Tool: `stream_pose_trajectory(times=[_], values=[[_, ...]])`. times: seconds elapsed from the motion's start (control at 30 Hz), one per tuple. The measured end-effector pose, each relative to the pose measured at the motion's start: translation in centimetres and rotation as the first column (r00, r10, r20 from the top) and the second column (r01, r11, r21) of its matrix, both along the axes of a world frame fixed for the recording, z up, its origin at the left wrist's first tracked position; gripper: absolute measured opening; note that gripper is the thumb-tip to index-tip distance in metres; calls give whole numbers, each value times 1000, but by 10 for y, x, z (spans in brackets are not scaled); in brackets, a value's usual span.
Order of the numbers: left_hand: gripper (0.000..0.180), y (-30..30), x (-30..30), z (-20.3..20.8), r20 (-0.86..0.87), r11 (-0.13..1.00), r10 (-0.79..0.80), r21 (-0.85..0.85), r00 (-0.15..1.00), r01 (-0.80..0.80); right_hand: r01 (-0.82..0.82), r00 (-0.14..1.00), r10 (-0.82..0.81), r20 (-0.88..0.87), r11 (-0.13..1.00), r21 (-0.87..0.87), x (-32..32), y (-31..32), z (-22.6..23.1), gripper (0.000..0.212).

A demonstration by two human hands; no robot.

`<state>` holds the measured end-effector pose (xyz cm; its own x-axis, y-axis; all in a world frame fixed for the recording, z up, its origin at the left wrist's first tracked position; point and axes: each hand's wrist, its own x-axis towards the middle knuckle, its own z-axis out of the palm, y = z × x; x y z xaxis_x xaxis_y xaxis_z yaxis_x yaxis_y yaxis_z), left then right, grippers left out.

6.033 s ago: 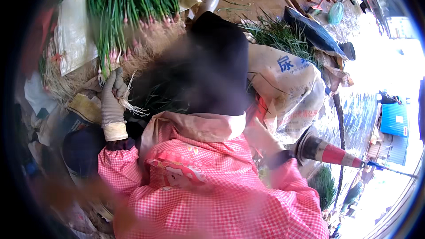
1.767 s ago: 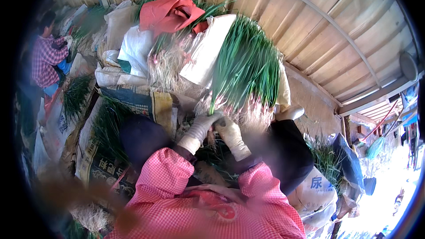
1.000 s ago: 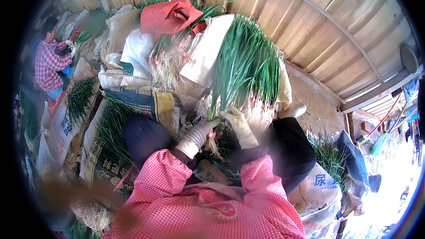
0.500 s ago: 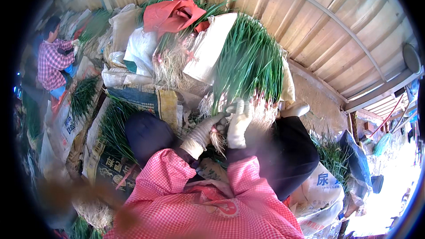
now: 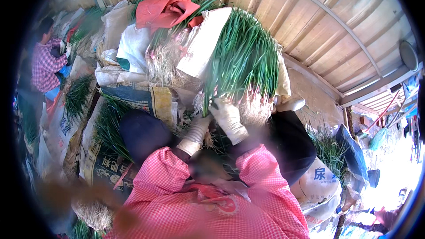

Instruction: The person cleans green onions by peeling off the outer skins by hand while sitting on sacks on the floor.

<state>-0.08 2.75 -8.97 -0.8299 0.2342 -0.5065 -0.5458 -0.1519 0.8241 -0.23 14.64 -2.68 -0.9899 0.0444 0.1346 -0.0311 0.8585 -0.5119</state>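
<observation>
In front of me a large heap of scallions (image 5: 245,53) lies with green leaves pointing away and pale, pinkish root ends toward me. My left hand (image 5: 199,127), in a whitish glove, is closed around a few scallions; their roots hang below it and green leaves rise past its fingers. Just to its right my right hand (image 5: 226,114), gloved as well, reaches to the heap's left lower edge. Its fingers are curled at the scallion stems there, with the fingertips partly hidden.
Left of the heap lie a white sack (image 5: 203,44), a red cloth (image 5: 166,11) and more root ends. Loose greens (image 5: 110,126) and printed sacks (image 5: 104,161) lie by my left knee. Another person (image 5: 46,64) sits far left. A ribbed wall (image 5: 318,31) stands behind.
My right hand has turned and reached forward to the heap's left edge, its fingers now curled at the stems. My left hand has shifted slightly left and down, and the whole view has moved a little.
</observation>
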Motion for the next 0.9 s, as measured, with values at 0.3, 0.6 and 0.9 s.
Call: stream_pose_trajectory(times=[0.3, 0.6, 0.9], values=[[25, -7, -5, 56, 59, 895, -296, 366, 953, 255, 53, 984, -135, 119, -418, -907, 20, 23, -41, 17], [40, -5, -8, 57, 164, 862, -300, 470, 940, 193, 61, 954, -89, 285, 993, 104, 28, 114, -74, 43], [33, 9, -17, 23, 85, 932, -198, 325, 976, 161, 247, 969, -227, -97, 889, 387, -47, 146, -118, 22]])
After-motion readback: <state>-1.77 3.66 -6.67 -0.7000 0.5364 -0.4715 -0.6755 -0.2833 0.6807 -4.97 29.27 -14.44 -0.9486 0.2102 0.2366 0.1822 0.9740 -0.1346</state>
